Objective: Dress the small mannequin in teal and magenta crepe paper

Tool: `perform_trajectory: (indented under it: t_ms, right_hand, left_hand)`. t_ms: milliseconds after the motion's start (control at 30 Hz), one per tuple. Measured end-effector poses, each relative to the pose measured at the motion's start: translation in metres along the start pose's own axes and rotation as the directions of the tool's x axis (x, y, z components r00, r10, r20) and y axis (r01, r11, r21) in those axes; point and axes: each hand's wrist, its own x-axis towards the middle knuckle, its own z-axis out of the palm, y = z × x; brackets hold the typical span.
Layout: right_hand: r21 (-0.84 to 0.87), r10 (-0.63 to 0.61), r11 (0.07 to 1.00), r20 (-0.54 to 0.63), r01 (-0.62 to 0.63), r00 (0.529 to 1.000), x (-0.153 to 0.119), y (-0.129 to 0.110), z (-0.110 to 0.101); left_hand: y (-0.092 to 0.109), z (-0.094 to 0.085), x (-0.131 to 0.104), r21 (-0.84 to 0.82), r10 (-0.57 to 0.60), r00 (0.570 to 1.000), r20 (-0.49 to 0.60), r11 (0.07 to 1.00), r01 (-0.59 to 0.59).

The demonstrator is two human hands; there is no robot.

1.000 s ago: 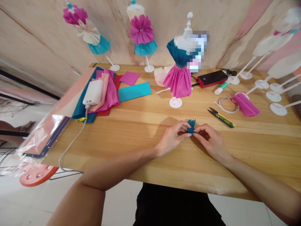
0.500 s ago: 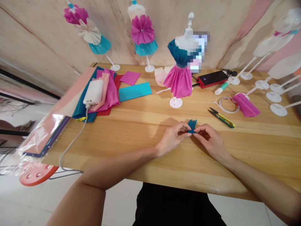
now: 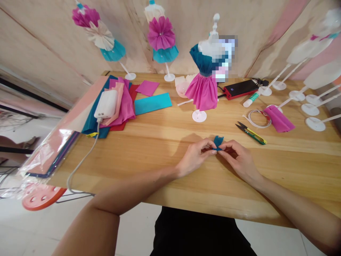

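A small teal piece of crepe paper (image 3: 218, 141) is pinched between my two hands over the table's front middle. My left hand (image 3: 196, 156) closes thumb and fingertips on its left side, and my right hand (image 3: 239, 159) does the same on its right side. The fingertips nearly meet, and the free end of the paper stands up above them with a ragged top edge. Behind it stands a small mannequin in a teal top and pink skirt (image 3: 204, 93). Yellow-green thread snips (image 3: 250, 133) lie to the right of my right hand.
On the wooden table (image 3: 128, 156) lie coloured papers under a white power bank (image 3: 106, 104), a turquoise strip (image 3: 153, 104), a glue stick (image 3: 251, 99), a ribbon coil (image 3: 258, 119) and a black-red power bank (image 3: 241, 89). Several mannequins stand at the back and right. A cable hangs at left.
The upright end of the teal paper has shifted very slightly to the right. Both hands keep their pinch in nearly the same place.
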Motion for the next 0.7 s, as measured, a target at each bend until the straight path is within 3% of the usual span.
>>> perform_trajectory:
  t_ms: [700]
  right_hand:
    - [0.024,0.060,0.998,0.010,-0.060,0.998,-0.0003,-0.0003,0.0007]
  left_hand:
    - [-0.0052,-0.0010,0.0009,-0.038,-0.048,0.999,-0.025,0.998,0.047]
